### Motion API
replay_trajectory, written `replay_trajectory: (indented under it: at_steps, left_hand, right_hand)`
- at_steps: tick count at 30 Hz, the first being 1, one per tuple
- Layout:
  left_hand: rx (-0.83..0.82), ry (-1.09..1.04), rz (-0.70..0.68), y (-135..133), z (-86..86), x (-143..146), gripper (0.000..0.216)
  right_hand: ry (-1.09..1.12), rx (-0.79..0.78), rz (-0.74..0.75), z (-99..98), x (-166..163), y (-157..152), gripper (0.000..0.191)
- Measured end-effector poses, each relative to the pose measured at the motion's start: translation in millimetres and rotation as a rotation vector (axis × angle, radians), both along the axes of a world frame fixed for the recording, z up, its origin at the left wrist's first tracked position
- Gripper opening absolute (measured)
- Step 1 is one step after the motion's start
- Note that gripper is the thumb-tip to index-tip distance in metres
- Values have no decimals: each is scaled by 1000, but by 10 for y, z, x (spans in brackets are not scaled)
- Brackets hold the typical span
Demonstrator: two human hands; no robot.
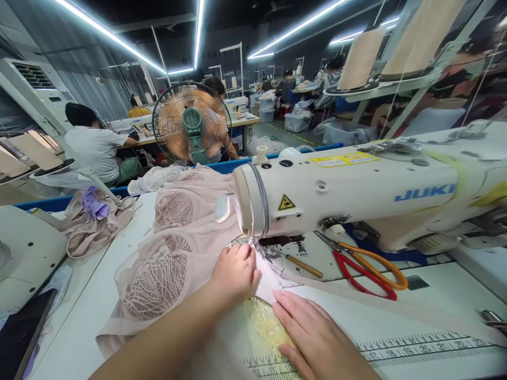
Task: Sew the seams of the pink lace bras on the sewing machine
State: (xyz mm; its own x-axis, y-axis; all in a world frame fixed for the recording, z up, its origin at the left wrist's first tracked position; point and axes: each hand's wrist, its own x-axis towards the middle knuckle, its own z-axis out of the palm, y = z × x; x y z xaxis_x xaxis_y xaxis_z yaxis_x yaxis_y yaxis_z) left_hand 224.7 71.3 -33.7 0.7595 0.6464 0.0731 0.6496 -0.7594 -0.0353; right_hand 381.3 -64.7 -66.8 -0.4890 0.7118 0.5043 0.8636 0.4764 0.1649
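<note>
A white JUKI sewing machine stands across the table. Pale pink lace fabric lies in front of it and runs under the needle area. My left hand rests on this fabric just beside the presser foot, its fingers curled and pressed down on the cloth. Nearer to me, my right hand lies flat on the fabric, fingers stretched out toward the needle. Under its fingers is a yellowish lace piece.
Red and orange handled scissors and a wooden-handled tool lie under the machine arm. More pink fabric is heaped at the left. A ruler scale marks the table edge. A fan and other seated workers are behind.
</note>
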Motion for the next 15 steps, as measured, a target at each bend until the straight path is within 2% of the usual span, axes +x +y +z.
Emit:
replay_trajectory:
  at_steps: [4,7,11,15]
  left_hand:
    - [117,-37,-123,51,-11,-20,31]
    - [212,-22,-246,-88,-65,-81,23]
    - [209,38,-313,-360,-124,-198,28]
    - [156,61,-310,-416,-62,-260,34]
  right_hand:
    - [-4,-4,-37,1,-71,66,38]
    - [59,-12,-77,-29,-131,106,40]
    - [145,-67,-110,-68,-192,139,42]
    - [126,-95,-112,-74,-201,157,44]
